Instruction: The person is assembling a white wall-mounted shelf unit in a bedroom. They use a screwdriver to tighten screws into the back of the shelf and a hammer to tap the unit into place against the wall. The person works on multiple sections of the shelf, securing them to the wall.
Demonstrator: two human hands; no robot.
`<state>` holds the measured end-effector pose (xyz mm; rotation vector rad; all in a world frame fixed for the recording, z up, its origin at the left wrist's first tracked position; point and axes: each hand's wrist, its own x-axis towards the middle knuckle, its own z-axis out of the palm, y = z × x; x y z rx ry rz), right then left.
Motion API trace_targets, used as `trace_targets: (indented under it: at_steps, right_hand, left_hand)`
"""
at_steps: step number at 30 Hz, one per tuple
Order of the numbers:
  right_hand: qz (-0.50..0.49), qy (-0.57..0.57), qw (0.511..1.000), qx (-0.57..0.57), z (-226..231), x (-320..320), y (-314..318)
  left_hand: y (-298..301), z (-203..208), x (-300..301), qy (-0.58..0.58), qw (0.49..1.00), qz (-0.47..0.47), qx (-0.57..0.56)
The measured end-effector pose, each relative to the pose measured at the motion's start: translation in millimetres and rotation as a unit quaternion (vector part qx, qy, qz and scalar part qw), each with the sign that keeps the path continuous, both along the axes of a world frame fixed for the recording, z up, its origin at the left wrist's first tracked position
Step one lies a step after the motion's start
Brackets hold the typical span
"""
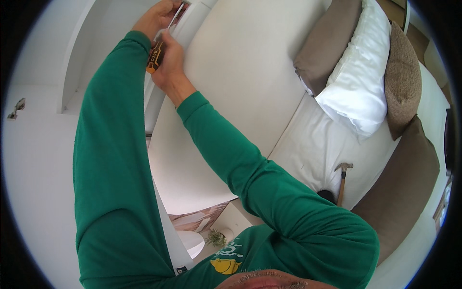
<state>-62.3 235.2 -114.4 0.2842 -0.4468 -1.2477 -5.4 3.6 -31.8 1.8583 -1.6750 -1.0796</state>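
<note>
A screwdriver [155, 59] with a black and orange handle is gripped in my right hand [172, 66]. Its thin metal shaft points up and away, toward a small opening [181, 13] in a white panel at the far top. Beside that opening is my left hand [155, 18], its fingers bent in close to the shaft's tip. What those fingers pinch, if anything, is too small and partly hidden to name. Both arms are stretched far forward in green sleeves.
A white curved panel [240, 62] stands right of my hands. Beyond it, a bed holds brown and white pillows [358, 72] and a hammer [343, 180]. On the left wall, a fitting with exposed parts [18, 108] shows. A potted plant [216, 238] is low down.
</note>
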Motion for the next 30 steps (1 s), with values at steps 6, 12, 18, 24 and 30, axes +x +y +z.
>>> trace_targets:
  at_steps: [6, 12, 18, 24, 30]
  right_hand:
    - [-0.045, 0.167, 0.984, 0.051, 7.9, 1.9, 2.1]
    - [0.039, -0.064, 0.997, 0.005, 1.4, 3.8, -3.0]
    - [0.035, -0.082, 0.996, -0.028, -3.5, -5.3, -3.0]
    - [-0.05, 0.134, 0.989, 0.045, 5.2, -3.2, 2.6]
    - [-0.019, 0.033, 0.999, 0.03, 5.0, 10.9, -7.1]
  left_hand:
    - [3.1, -2.2, -0.3, 0.012, 0.999, 0.016, -0.037]
    - [-4.9, 1.2, 0.9, 0.021, 1.0, 0.011, 0.008]
    - [-13.0, 1.2, -1.6, 0.034, 0.999, 0.02, -0.018]
    - [-12.9, 2.9, 3.7, -0.011, 1.0, 0.014, 0.005]
    - [-10.3, 1.8, 6.8, 0.003, 1.0, 0.02, 0.011]
